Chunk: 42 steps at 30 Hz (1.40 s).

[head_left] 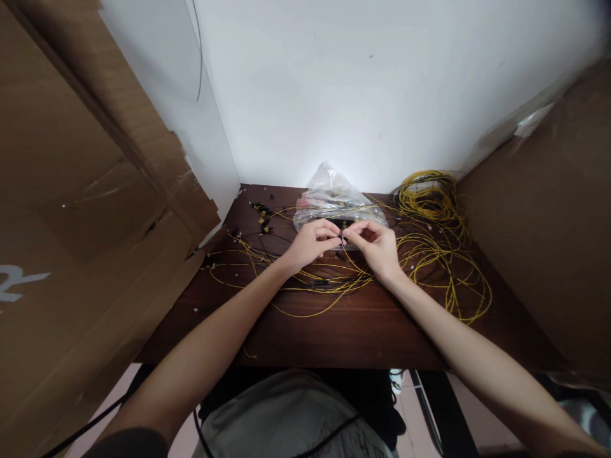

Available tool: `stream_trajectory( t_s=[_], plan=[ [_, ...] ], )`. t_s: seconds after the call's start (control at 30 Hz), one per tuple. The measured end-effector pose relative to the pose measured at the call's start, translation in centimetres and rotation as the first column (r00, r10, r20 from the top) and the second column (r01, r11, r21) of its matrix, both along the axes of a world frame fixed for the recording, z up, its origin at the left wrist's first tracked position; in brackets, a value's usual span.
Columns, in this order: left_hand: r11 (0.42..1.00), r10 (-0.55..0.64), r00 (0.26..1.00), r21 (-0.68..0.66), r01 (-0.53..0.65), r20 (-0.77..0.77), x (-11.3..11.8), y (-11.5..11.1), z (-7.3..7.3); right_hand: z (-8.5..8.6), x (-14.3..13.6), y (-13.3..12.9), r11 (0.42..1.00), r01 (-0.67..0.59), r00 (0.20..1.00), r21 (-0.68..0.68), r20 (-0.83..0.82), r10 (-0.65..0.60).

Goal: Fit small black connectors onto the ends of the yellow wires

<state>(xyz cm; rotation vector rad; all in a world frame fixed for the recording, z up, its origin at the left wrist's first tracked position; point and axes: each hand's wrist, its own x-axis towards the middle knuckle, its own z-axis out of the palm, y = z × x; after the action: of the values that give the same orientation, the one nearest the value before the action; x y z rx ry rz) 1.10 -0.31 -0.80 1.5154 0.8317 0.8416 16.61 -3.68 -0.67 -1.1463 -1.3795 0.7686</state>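
My left hand (312,245) and my right hand (377,249) meet above the middle of the table, fingertips almost touching. Between them is a small dark connector (342,239), mostly covered by the fingers, with a thin yellow wire (350,257) running down from it. Both hands are closed in a pinch on this piece. Just behind them lies a clear plastic bag (324,181) with dark and yellow parts inside. Under the wrists, a loose bundle of yellow and black wires (329,286) stretches across the table.
A coiled yellow wire bundle (424,197) lies at the back right of the dark wooden table (305,337), with looser loops nearer. Several small black and yellow parts (262,219) are scattered at back left. Cardboard panels (86,210) flank both sides; a white wall (372,95) closes the back.
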Motion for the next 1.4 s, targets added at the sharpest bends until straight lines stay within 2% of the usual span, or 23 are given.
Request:
stream_trajectory(
  t_s=[0.23, 0.37, 0.63, 0.8, 1.2, 1.4],
  plan=[
    [1.0, 0.01, 1.0, -0.008, -0.01, 0.011, -0.1, -0.05, 0.11, -0.34, -0.15, -0.07, 1.0, -0.014, 0.996, -0.018, 0.093, 0.015],
    [1.0, 0.01, 1.0, -0.005, -0.01, 0.01, -0.1, -0.04, 0.11, -0.32, -0.02, 0.02, 1.0, -0.021, 0.997, -0.021, 0.078, 0.022],
    [0.999, 0.034, 0.999, -0.013, -0.033, 0.018, -0.13, 0.08, -0.09, 0.03, 0.01, 0.09, 1.0, -0.01, 0.998, -0.006, -0.054, 0.009],
    [0.999, 0.025, 1.0, -0.02, -0.024, 0.012, -0.13, -0.02, 0.11, -0.25, 0.02, 0.11, 0.997, -0.043, 0.999, -0.056, -0.018, 0.042],
    [1.0, 0.021, 1.0, 0.014, -0.021, 0.01, -0.09, -0.02, -0.04, 0.14, 0.17, 0.02, 0.997, -0.023, 0.995, -0.072, 0.091, 0.029],
    [0.999, 0.029, 1.0, 0.022, -0.029, 0.01, -0.1, 0.09, -0.23, 0.09, 0.05, 0.01, 0.994, -0.06, 0.996, -0.088, 0.057, 0.066]
  ],
)
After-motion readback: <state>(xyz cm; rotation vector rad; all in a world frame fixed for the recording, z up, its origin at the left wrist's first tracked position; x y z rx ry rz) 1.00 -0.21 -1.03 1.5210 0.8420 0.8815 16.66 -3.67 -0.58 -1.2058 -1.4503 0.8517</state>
